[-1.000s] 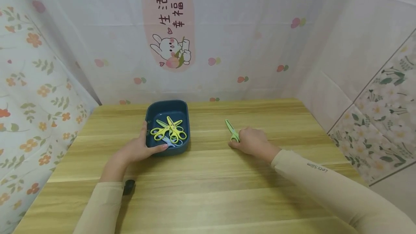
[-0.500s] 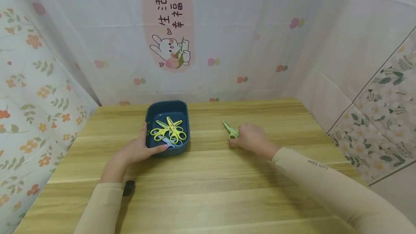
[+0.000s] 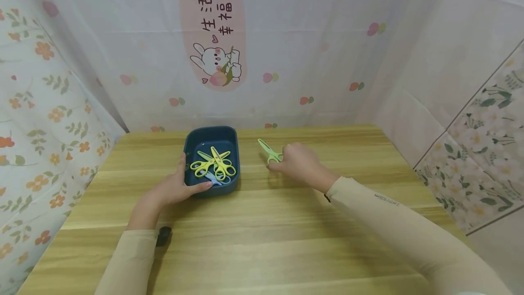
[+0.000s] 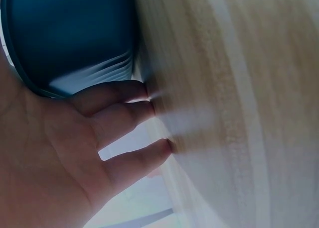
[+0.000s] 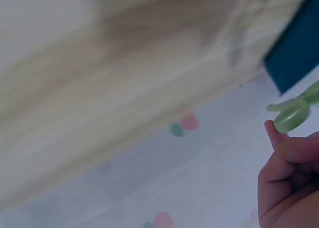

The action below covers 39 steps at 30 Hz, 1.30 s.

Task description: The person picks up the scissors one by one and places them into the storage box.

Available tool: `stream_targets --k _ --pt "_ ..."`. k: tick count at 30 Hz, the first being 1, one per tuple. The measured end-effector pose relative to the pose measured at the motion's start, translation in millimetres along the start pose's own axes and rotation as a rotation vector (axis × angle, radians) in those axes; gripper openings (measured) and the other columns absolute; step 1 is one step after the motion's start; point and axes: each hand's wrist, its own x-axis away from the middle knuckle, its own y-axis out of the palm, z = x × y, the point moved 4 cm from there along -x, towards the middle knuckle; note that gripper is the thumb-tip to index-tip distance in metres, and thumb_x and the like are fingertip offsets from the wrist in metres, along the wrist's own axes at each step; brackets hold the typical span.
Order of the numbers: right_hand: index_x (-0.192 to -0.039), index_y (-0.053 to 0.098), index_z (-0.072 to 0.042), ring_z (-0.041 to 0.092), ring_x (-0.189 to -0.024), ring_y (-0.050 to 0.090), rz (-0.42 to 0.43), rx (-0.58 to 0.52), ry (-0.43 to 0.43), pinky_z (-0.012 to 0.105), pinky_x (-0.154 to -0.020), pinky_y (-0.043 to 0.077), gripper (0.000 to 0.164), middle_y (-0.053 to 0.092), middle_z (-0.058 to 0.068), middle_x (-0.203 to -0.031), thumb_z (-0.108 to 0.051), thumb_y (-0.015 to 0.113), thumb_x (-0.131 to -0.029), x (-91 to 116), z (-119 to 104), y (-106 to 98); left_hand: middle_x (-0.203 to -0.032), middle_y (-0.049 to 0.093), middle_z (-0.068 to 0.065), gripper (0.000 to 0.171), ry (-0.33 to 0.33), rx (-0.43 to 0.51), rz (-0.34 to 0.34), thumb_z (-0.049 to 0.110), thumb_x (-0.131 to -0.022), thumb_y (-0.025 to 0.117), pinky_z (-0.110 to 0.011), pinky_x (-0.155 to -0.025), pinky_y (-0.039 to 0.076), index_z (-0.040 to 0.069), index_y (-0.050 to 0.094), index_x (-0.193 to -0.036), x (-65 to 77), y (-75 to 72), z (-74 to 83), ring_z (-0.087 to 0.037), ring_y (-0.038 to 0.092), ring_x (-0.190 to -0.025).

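Observation:
My right hand [image 3: 300, 163] grips a pair of light green scissors [image 3: 270, 151] by the handle end, above the table. The blades point up and left, toward the dark blue bin [image 3: 236, 167]. In the right wrist view, curled fingers sit beside a green handle loop [image 5: 294, 116]. My left hand [image 3: 176, 188] rests against the bin's near left corner, thumb at the front rim and fingers along the left side. Its straight fingers touch the tabletop in the left wrist view. Inside the bin lie yellow scissors [image 3: 221, 164], with green and light blue scissors [image 3: 217, 179] partly hidden beneath.
The wooden table [image 3: 266, 240] ends at the back against a patterned curtain [image 3: 319, 58]. Printed curtains also stand at both sides. A small black object [image 3: 163, 236] shows beside the left wrist.
My right hand has moved left and a little farther back with the green scissors, nearer the bin. The scissors have tilted more to the left. Left hand and bin stay in place.

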Motion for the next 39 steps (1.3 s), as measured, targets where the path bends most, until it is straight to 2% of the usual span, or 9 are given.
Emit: stream_targets --k 4,9,12,16,19,23,28,35,39 --pt "-0.054 0.051 -0.018 0.009 -0.041 0.032 0.012 0.044 -0.023 0.025 -0.039 0.020 0.054 0.036 -0.009 -0.049 -0.064 0.064 -0.080 -8 -23 -10 -0.154 0.023 -0.038 0.136 0.000 -0.004 0.000 0.087 -0.072 0.053 -0.063 -0.105 0.039 0.015 -0.031 -0.150 -0.2 0.9 -0.1 -0.052 0.040 -0.135" --pt "-0.047 0.047 -0.020 0.009 -0.040 0.032 0.033 0.034 -0.046 0.025 -0.038 0.019 0.056 0.031 -0.011 -0.044 -0.063 0.063 -0.080 -18 -43 -17 -0.154 0.022 -0.037 0.136 -0.004 0.001 0.000 0.088 -0.071 0.053 -0.063 -0.105 0.038 0.016 -0.032 -0.150 -1.1 1.8 0.1 -0.052 0.039 -0.136" --pt "-0.046 0.046 -0.019 0.010 -0.040 0.034 0.055 0.032 -0.066 0.025 -0.038 0.020 0.058 0.034 -0.009 -0.044 -0.062 0.064 -0.080 -24 -51 -19 -0.154 0.023 -0.037 0.136 -0.002 0.004 0.004 0.087 -0.071 0.053 -0.063 -0.106 0.038 0.017 -0.032 -0.150 -2.0 1.5 0.7 -0.053 0.039 -0.136" --pt "-0.046 0.047 -0.018 0.011 -0.040 0.037 0.081 0.043 -0.078 0.026 -0.037 0.023 0.057 0.045 -0.003 -0.058 -0.061 0.064 -0.078 -31 -60 -21 -0.154 0.022 -0.037 0.136 0.001 0.003 0.002 0.087 -0.071 0.054 -0.063 -0.106 0.037 0.016 -0.031 -0.150 -1.9 1.3 1.6 -0.053 0.038 -0.136" --pt "-0.049 0.050 -0.017 0.012 -0.043 0.040 0.090 0.051 -0.076 0.027 -0.038 0.025 0.054 0.048 -0.002 -0.066 -0.061 0.063 -0.077 -36 -65 -23 -0.154 0.022 -0.038 0.136 0.004 0.000 0.000 0.087 -0.071 0.053 -0.064 -0.106 0.037 0.015 -0.031 -0.150 -1.3 1.0 2.4 -0.053 0.038 -0.136" --pt "-0.052 0.050 -0.018 0.012 -0.045 0.041 0.057 0.045 -0.061 0.027 -0.039 0.026 0.056 0.043 -0.005 -0.055 -0.065 0.064 -0.078 -42 -72 -23 -0.154 0.022 -0.039 0.136 0.005 0.008 -0.005 0.086 -0.072 0.053 -0.064 -0.106 0.037 0.014 -0.031 -0.150 -0.3 0.7 2.7 -0.054 0.038 -0.136" --pt "-0.047 0.046 -0.019 0.010 -0.044 0.039 0.009 0.053 -0.063 0.026 -0.040 0.023 0.062 0.033 -0.009 -0.045 -0.069 0.064 -0.078 -50 -85 -20 -0.154 0.021 -0.039 0.135 0.002 0.016 -0.008 0.085 -0.074 0.054 -0.063 -0.105 0.038 0.014 -0.032 -0.149 0.8 -0.3 0.9 -0.053 0.038 -0.136" --pt "-0.051 0.045 -0.018 0.009 -0.041 0.035 -0.034 0.051 -0.078 0.025 -0.041 0.024 0.060 0.032 -0.008 -0.048 -0.065 0.068 -0.079 -60 -106 -10 -0.152 0.026 -0.039 0.135 0.013 0.008 -0.005 0.085 -0.074 0.053 -0.062 -0.104 0.040 0.014 -0.032 -0.149 -0.2 -0.4 0.6 -0.052 0.041 -0.134" --pt "-0.054 0.050 -0.018 0.009 -0.044 0.040 -0.061 0.068 -0.083 0.024 -0.041 0.028 0.056 0.035 -0.007 -0.052 -0.064 0.069 -0.080 -66 -116 0 -0.152 0.027 -0.038 0.135 0.009 -0.005 -0.002 0.086 -0.073 0.052 -0.062 -0.103 0.041 0.014 -0.032 -0.150 -1.0 -1.1 0.6 -0.052 0.042 -0.134"
